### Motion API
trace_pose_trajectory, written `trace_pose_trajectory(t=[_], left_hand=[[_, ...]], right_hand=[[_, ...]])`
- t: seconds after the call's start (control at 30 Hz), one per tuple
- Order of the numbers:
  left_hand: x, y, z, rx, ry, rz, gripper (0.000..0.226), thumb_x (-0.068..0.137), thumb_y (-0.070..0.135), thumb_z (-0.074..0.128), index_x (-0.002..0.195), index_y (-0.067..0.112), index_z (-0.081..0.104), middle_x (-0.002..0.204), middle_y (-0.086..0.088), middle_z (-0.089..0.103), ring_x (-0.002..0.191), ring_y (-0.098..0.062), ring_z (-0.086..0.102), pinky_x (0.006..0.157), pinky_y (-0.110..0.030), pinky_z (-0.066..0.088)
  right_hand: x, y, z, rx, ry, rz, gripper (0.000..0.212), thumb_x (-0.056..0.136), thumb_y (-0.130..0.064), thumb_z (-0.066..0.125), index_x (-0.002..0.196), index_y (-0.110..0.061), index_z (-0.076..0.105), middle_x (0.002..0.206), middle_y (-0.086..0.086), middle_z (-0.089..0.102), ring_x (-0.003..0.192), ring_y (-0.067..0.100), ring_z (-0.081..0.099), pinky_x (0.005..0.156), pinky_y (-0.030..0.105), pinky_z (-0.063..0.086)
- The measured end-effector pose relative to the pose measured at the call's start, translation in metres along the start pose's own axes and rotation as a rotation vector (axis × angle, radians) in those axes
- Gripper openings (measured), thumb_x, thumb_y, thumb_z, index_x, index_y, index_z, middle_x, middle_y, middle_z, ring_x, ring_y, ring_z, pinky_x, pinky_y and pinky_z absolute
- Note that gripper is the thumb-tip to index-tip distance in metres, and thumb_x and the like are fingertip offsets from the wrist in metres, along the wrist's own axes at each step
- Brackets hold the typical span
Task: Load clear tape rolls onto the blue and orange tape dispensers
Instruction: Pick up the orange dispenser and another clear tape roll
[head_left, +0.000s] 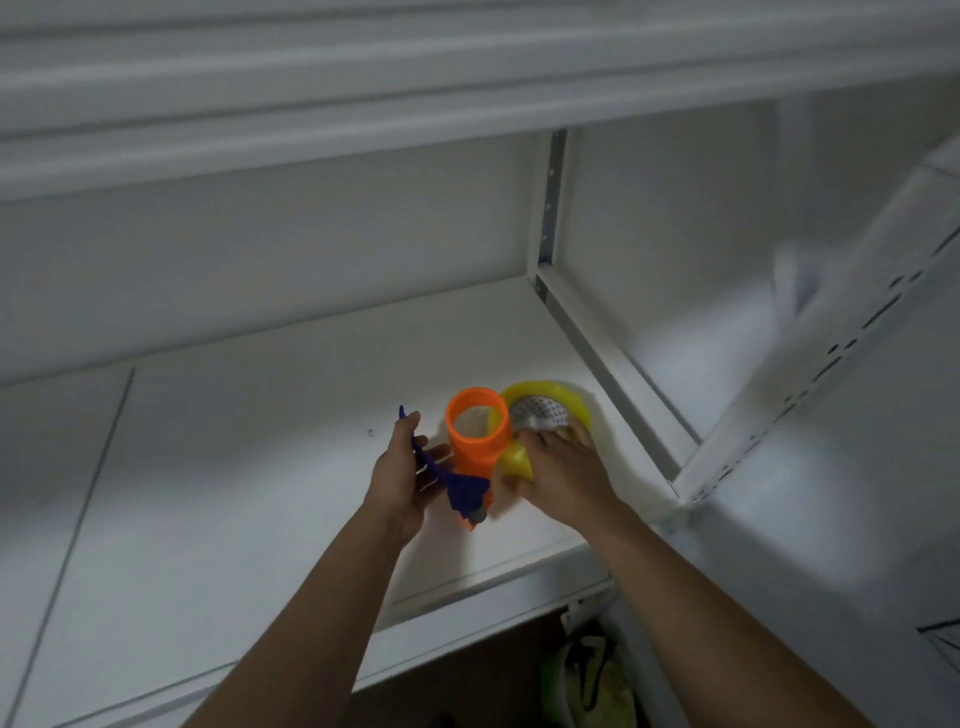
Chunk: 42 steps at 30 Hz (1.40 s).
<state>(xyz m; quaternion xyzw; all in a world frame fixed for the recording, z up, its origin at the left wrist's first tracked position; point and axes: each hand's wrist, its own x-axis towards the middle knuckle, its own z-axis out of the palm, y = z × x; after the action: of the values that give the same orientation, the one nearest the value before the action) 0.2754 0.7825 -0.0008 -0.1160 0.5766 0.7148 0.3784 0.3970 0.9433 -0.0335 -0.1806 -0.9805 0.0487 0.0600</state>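
A tape dispenser stands over the white shelf (260, 467), its orange hub (475, 434) an open cylinder facing me and its blue frame (457, 486) below and to the left. My left hand (405, 478) grips the blue frame from the left. A clear, yellowish tape roll (558, 397) with a patterned core sits just right of the orange hub and touches it. My right hand (561, 470) holds the roll from the near side, fingers over its lower edge. The roll is beside the hub, not around it.
A white upright post (550, 208) and a side rail (613, 374) bound the shelf on the right. Another shelf board hangs overhead. A perforated white upright (810, 384) slants at the far right. A yellow-green bag (587, 686) lies below the shelf's front edge.
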Motion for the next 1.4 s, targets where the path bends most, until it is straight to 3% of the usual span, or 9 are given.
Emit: trace_pose_trajectory(t=[0.1,0.27,0.43,0.53,0.6,0.77,1.03,1.23,1.4], left_hand=[[-0.01,-0.009,0.006,-0.042,0.074,0.035,0.041,0.089,0.048,0.058,0.102,0.009,0.053,0.097,-0.014,0.064,0.091,-0.026,0.062,0.074,-0.036,0.052],[-0.031,-0.009,0.007,-0.079,0.195,0.108,0.042,0.09,0.047,0.057,0.106,0.009,0.052,0.098,-0.014,0.064,0.093,-0.025,0.062,0.069,-0.034,0.051],[-0.05,-0.007,-0.005,-0.156,0.282,0.167,0.04,0.09,0.046,0.058,0.1,0.008,0.053,0.094,-0.013,0.064,0.089,-0.024,0.063,0.077,-0.038,0.052],[-0.063,-0.003,-0.013,-0.192,0.319,0.21,0.039,0.09,0.045,0.058,0.099,0.008,0.053,0.095,-0.013,0.063,0.087,-0.024,0.063,0.075,-0.037,0.052],[-0.072,-0.001,-0.017,-0.192,0.345,0.242,0.039,0.091,0.044,0.058,0.103,0.008,0.052,0.096,-0.013,0.063,0.087,-0.024,0.063,0.071,-0.036,0.052],[-0.087,0.008,-0.034,-0.201,0.389,0.297,0.042,0.092,0.042,0.057,0.113,0.007,0.049,0.098,-0.012,0.063,0.088,-0.023,0.064,0.068,-0.034,0.052],[-0.104,0.011,-0.091,-0.28,0.408,0.333,0.057,0.093,0.039,0.057,0.135,0.003,0.044,0.102,-0.011,0.062,0.092,-0.021,0.064,0.071,-0.033,0.054],[-0.123,0.013,-0.172,-0.36,0.406,0.318,0.057,0.093,0.04,0.057,0.136,0.006,0.045,0.104,-0.01,0.064,0.095,-0.021,0.064,0.071,-0.032,0.053],[-0.142,0.023,-0.251,-0.388,0.412,0.324,0.04,0.092,0.039,0.058,0.121,0.01,0.053,0.107,-0.012,0.065,0.102,-0.025,0.064,0.077,-0.034,0.054]], right_hand=[[0.006,0.003,-0.001,-0.012,-0.007,-0.008,0.05,0.081,-0.044,0.059,0.124,-0.02,0.053,0.12,0.0,0.063,0.118,0.022,0.053,0.106,0.033,0.02],[0.011,0.008,-0.003,0.04,-0.004,-0.073,0.039,0.081,-0.032,0.06,0.115,-0.014,0.057,0.113,0.005,0.066,0.11,0.027,0.057,0.105,0.04,0.026],[0.012,0.003,-0.004,0.104,0.277,-0.129,0.034,0.078,-0.03,0.064,0.098,-0.004,0.059,0.082,0.012,0.063,0.082,0.033,0.061,0.095,0.041,0.039],[0.015,-0.014,-0.022,0.258,0.348,-0.132,0.033,0.08,-0.031,0.049,0.099,-0.004,0.053,0.082,0.014,0.059,0.079,0.036,0.059,0.084,0.044,0.043],[0.016,-0.022,-0.03,0.393,0.374,-0.118,0.034,0.077,-0.024,0.056,0.102,-0.002,0.052,0.086,0.018,0.06,0.081,0.039,0.06,0.08,0.045,0.045],[0.015,-0.042,-0.041,0.664,0.278,-0.116,0.056,0.084,-0.045,0.043,0.116,0.001,0.048,0.111,0.022,0.059,0.102,0.042,0.055,0.088,0.044,0.04],[0.003,-0.109,-0.047,0.724,0.211,-0.17,0.056,0.079,-0.052,0.041,0.11,-0.005,0.047,0.104,0.014,0.061,0.097,0.035,0.056,0.083,0.034,0.032],[-0.014,-0.189,-0.048,0.789,0.184,-0.194,0.057,0.078,-0.049,0.046,0.114,-0.004,0.048,0.103,0.012,0.062,0.095,0.033,0.055,0.08,0.037,0.04],[-0.027,-0.27,-0.039,0.769,0.117,-0.236,0.048,0.08,-0.042,0.053,0.112,-0.006,0.047,0.096,0.008,0.06,0.09,0.03,0.055,0.079,0.037,0.042]])
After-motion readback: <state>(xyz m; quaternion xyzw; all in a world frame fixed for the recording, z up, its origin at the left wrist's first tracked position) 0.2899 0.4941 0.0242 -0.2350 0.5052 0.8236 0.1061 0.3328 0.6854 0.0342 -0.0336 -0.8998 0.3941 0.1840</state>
